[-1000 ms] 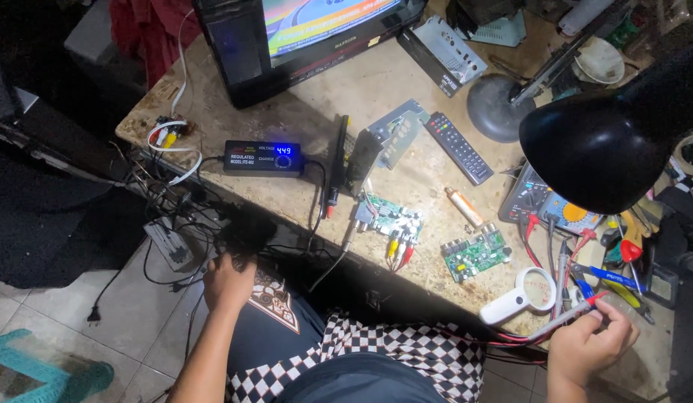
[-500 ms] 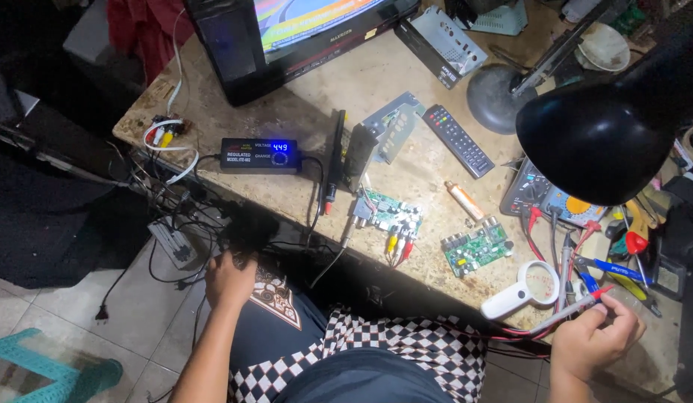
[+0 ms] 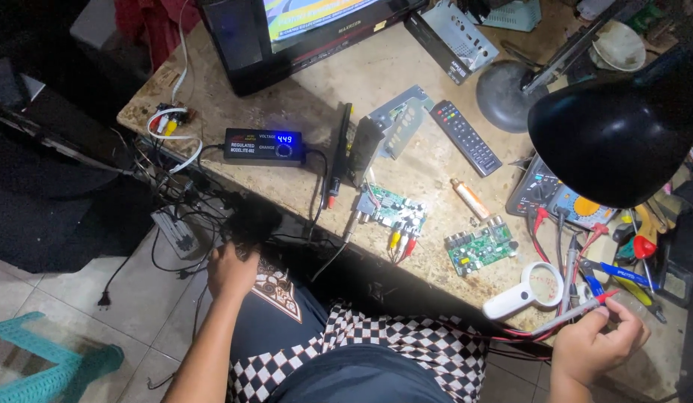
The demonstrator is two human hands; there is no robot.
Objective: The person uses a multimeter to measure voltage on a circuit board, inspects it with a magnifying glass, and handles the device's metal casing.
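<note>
My right hand [image 3: 594,345] is at the bench's near right corner, closed on a red-tipped test probe [image 3: 578,311] whose leads run toward a multimeter [image 3: 555,195]. My left hand [image 3: 231,270] is below the bench's front edge, gripping a dark bundle of cables and plugs [image 3: 246,222]. On the bench lie two green circuit boards, one wired with coloured plugs [image 3: 391,213] and one bare [image 3: 481,246]. A white magnifying glass [image 3: 527,289] lies just left of my right hand.
A black power supply with a blue display [image 3: 263,145], a remote control [image 3: 466,136], a television [image 3: 302,30] and a black desk lamp [image 3: 611,130] crowd the stone bench [image 3: 317,89]. Hand tools [image 3: 630,254] pile at the right. A teal stool [image 3: 41,366] stands on the tiled floor.
The view has shifted slightly. My right hand has raised the probe a little. My left hand stays on the cables under the bench edge.
</note>
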